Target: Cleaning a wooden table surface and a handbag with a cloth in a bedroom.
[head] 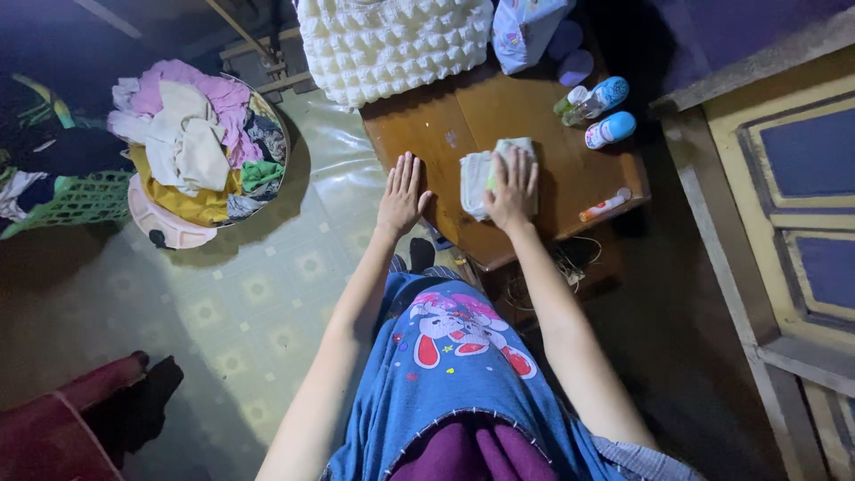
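A small folded cloth [476,176], pale grey-green, lies on a brown wooden table [570,178]. My right hand [512,189] rests flat on top of it, fingers spread, pressing it down. My left hand [403,196] lies flat and open on the bare table top near its left edge, a short way left of the cloth, holding nothing.
A round basket [200,151] heaped with mixed clothes stands on the floor to the left, beside a green laundry basket [76,200]. A white knobbly blanket [392,44], several small bottles [598,100] and a thin tube [604,206] sit on the table. A panelled door [793,205] is on the right.
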